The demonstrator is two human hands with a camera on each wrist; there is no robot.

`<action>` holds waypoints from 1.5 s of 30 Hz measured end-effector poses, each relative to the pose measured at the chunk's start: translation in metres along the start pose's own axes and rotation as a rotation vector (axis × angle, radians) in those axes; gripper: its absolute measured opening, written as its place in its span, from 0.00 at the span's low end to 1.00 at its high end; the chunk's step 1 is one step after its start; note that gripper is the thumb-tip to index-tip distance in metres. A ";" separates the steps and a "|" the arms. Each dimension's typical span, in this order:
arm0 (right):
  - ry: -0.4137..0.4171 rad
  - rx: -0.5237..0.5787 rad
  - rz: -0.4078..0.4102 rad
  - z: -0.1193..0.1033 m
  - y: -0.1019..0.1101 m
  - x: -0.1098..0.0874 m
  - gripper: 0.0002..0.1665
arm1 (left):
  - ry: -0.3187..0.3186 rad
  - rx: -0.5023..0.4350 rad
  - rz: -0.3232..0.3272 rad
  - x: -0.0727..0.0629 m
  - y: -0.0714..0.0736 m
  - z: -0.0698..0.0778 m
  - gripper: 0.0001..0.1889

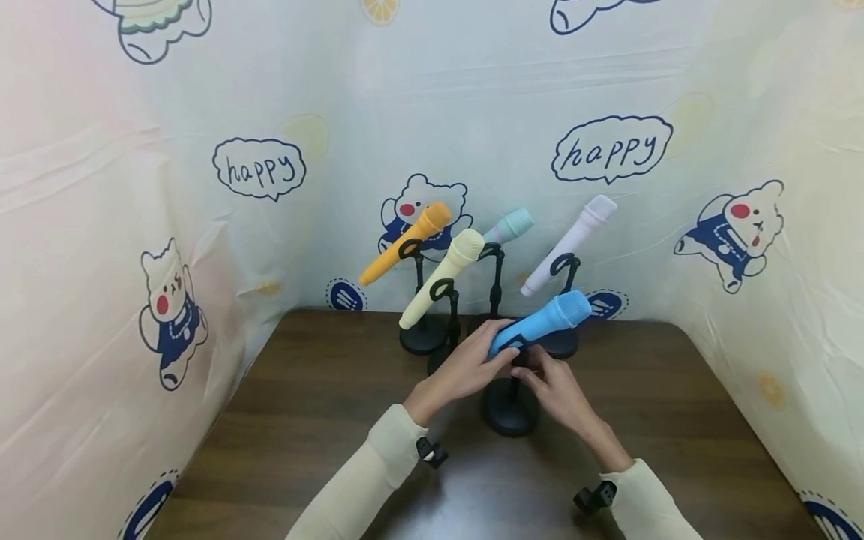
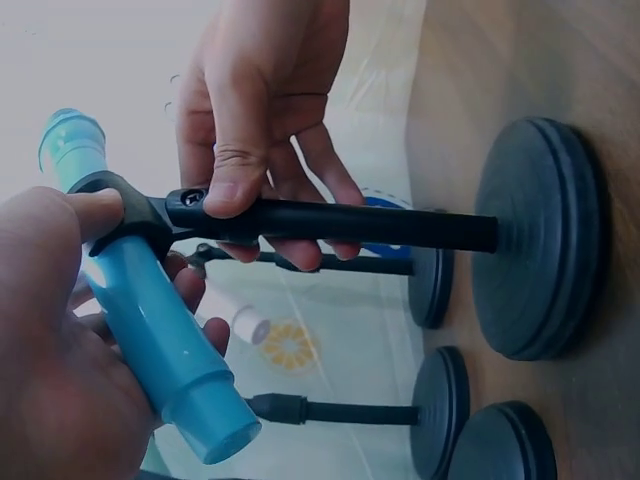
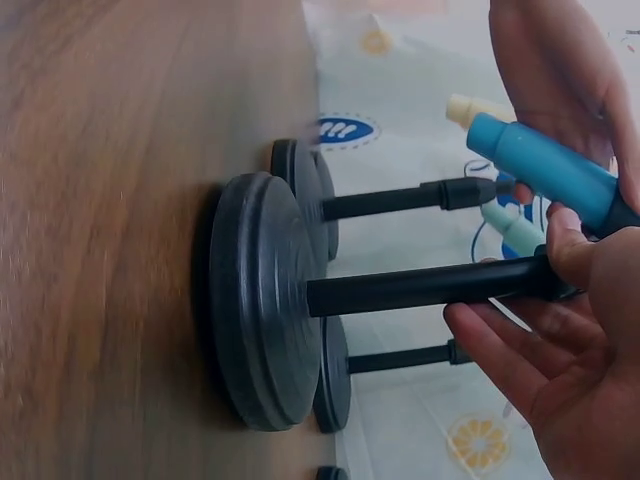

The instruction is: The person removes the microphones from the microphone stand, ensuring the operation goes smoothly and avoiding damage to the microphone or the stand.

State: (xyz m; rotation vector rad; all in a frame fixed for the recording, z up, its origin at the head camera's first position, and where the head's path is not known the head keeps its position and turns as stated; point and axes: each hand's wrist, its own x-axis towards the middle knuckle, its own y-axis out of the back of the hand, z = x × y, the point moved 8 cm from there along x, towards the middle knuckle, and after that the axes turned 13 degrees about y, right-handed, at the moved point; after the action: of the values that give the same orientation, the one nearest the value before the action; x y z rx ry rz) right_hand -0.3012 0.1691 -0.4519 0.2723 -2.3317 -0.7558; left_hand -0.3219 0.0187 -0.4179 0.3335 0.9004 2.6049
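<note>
A blue microphone (image 1: pixel 547 322) sits slanted in the clip (image 2: pixel 140 225) of a black stand, its head pointing up and to the right in the head view. My left hand (image 1: pixel 469 364) holds the microphone's body, thumb against the clip in the left wrist view. Just below the clip, my right hand (image 1: pixel 559 388) pinches the top of the stand's pole (image 2: pixel 380 222) between thumb and fingers. The stand's round black base (image 1: pixel 511 412) rests on the table.
Behind stand more microphones on black stands: an orange one (image 1: pixel 405 244), a pale yellow one (image 1: pixel 442 277), a mint one (image 1: pixel 511 225) and a lilac one (image 1: pixel 569 246). The brown table (image 1: pixel 304 420) meets a printed cloth backdrop (image 1: pixel 432 97) at the back and sides.
</note>
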 end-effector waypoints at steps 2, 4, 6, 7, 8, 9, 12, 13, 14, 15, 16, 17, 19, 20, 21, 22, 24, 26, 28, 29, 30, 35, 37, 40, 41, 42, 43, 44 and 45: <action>-0.004 0.005 -0.003 -0.003 -0.003 0.000 0.18 | 0.001 -0.009 0.002 -0.004 0.003 -0.001 0.28; -0.003 0.007 -0.005 -0.007 -0.005 0.000 0.18 | 0.007 -0.019 0.001 -0.008 0.005 -0.001 0.28; -0.005 0.012 -0.010 -0.010 -0.007 0.000 0.17 | 0.014 -0.028 0.001 -0.012 0.008 -0.003 0.28; -0.007 0.017 -0.014 -0.011 -0.009 0.000 0.17 | 0.017 -0.032 0.000 -0.013 0.010 -0.003 0.28; -0.006 0.023 -0.017 -0.013 -0.011 0.000 0.17 | 0.021 -0.036 0.000 -0.015 0.011 -0.004 0.29; -0.003 0.030 -0.020 -0.014 -0.012 0.001 0.17 | 0.024 -0.038 0.001 -0.017 0.012 -0.005 0.29; 0.004 0.052 -0.027 -0.018 -0.018 0.002 0.18 | 0.029 -0.045 0.005 -0.023 0.017 -0.008 0.29; 0.006 0.056 -0.027 -0.020 -0.019 0.002 0.18 | 0.031 -0.049 0.006 -0.025 0.019 -0.009 0.29; 0.006 0.058 -0.028 -0.021 -0.021 0.003 0.18 | 0.033 -0.053 0.008 -0.027 0.020 -0.010 0.29; 0.007 0.059 -0.030 -0.022 -0.023 0.003 0.17 | 0.035 -0.059 0.009 -0.028 0.022 -0.011 0.28; 0.004 0.060 -0.033 -0.023 -0.024 0.004 0.17 | 0.038 -0.065 0.010 -0.030 0.023 -0.012 0.28; 0.001 0.063 -0.035 -0.024 -0.026 0.004 0.16 | 0.041 -0.070 0.012 -0.032 0.025 -0.013 0.28; 0.000 0.071 -0.041 -0.026 -0.029 0.005 0.15 | 0.047 -0.081 0.013 -0.035 0.027 -0.015 0.28; 0.000 0.079 -0.046 -0.026 -0.031 0.005 0.15 | 0.049 -0.085 0.014 -0.037 0.028 -0.016 0.28; -0.001 0.087 -0.050 -0.027 -0.033 0.005 0.15 | 0.051 -0.085 0.015 -0.039 0.029 -0.017 0.28; -0.003 0.093 -0.055 -0.028 -0.035 0.005 0.15 | 0.052 -0.083 0.017 -0.040 0.030 -0.018 0.28; -0.004 0.106 -0.065 -0.029 -0.039 0.005 0.16 | 0.058 -0.079 0.020 -0.043 0.031 -0.020 0.28; -0.004 0.114 -0.074 -0.030 -0.042 0.005 0.16 | 0.063 -0.079 0.020 -0.045 0.032 -0.022 0.28; -0.002 0.118 -0.078 -0.030 -0.045 0.005 0.16 | 0.067 -0.078 0.018 -0.047 0.033 -0.023 0.28; 0.002 0.122 -0.078 -0.031 -0.046 0.005 0.17 | 0.071 -0.078 0.015 -0.047 0.034 -0.024 0.28; 0.004 0.122 -0.077 -0.031 -0.046 0.004 0.16 | 0.072 -0.080 0.012 -0.048 0.034 -0.025 0.28; 0.000 0.113 -0.071 -0.034 -0.047 0.004 0.17 | 0.074 -0.086 0.004 -0.052 0.035 -0.029 0.27; -0.007 0.108 -0.072 -0.034 -0.048 0.004 0.18 | 0.070 -0.088 0.006 -0.053 0.035 -0.029 0.27; -0.016 0.109 -0.071 -0.034 -0.048 0.005 0.19 | 0.062 -0.090 0.011 -0.053 0.035 -0.029 0.28; -0.016 0.108 -0.070 -0.034 -0.048 0.005 0.20 | 0.058 -0.089 0.012 -0.053 0.035 -0.029 0.28; -0.017 0.108 -0.071 -0.034 -0.048 0.005 0.21 | 0.054 -0.089 0.011 -0.053 0.035 -0.029 0.28; -0.017 0.108 -0.071 -0.034 -0.048 0.005 0.21 | 0.053 -0.086 0.010 -0.053 0.035 -0.029 0.28; -0.015 0.106 -0.071 -0.034 -0.048 0.005 0.21 | 0.053 -0.081 0.006 -0.053 0.035 -0.029 0.29; -0.012 0.100 -0.071 -0.035 -0.048 0.005 0.21 | 0.054 -0.078 -0.001 -0.052 0.034 -0.029 0.30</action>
State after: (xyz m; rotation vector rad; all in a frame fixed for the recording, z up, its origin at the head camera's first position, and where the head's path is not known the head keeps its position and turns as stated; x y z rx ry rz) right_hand -0.2829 0.1128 -0.4559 0.3975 -2.3853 -0.6771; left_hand -0.2934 -0.0434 -0.4241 0.2423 0.8137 2.6515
